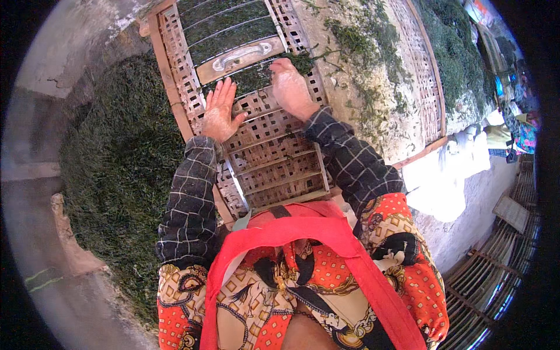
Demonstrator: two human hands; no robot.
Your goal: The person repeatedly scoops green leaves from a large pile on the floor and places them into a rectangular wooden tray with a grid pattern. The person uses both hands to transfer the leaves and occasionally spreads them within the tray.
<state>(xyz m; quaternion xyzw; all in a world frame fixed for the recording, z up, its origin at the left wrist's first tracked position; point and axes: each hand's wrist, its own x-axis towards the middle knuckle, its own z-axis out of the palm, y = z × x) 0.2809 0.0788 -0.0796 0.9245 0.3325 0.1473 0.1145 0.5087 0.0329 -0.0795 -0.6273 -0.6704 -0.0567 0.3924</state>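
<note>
A woven bamboo screen (174,56) in a wooden frame lies before me. On it rests a metal frame with crossbars (321,168); its far sections are filled with dark green leafy material (227,30), its near ones show bare weave. A wooden bar with a pale metal handle (242,57) lies across the frame. My left hand (222,109) lies flat, fingers spread, at the left edge of the green layer just below the bar. My right hand (291,87) has curled fingers at that layer's right end, beside a small green clump (302,63); whether it grips any is hidden.
A large heap of green material (122,175) lies at the left. Loose scraps lie on the pale surface (341,92) at the right, beside another woven screen (426,87). Beyond are another green heap (457,65), white cloths (446,175) and a slatted rack (477,280).
</note>
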